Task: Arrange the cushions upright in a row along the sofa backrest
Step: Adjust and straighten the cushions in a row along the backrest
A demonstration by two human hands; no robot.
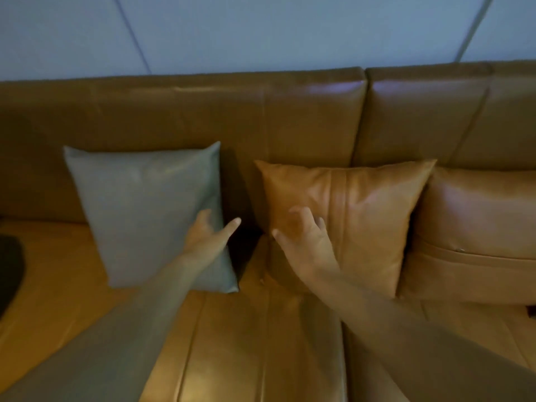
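A grey-green cushion (145, 210) stands upright against the brown leather sofa backrest (179, 117). To its right stands a tan leather cushion (365, 216), also upright, and a third brown cushion (478, 227) leans at the far right. My left hand (207, 233) rests on the right edge of the grey-green cushion, fingers spread, thumb pointing right. My right hand (304, 236) lies flat against the left part of the tan cushion, fingers apart. A dark gap separates the two cushions between my hands.
The sofa seat (249, 343) stretches toward me with seams between its panels. A dark object (10, 274) lies at the left edge of the seat. A pale panelled wall (261, 30) rises behind the backrest.
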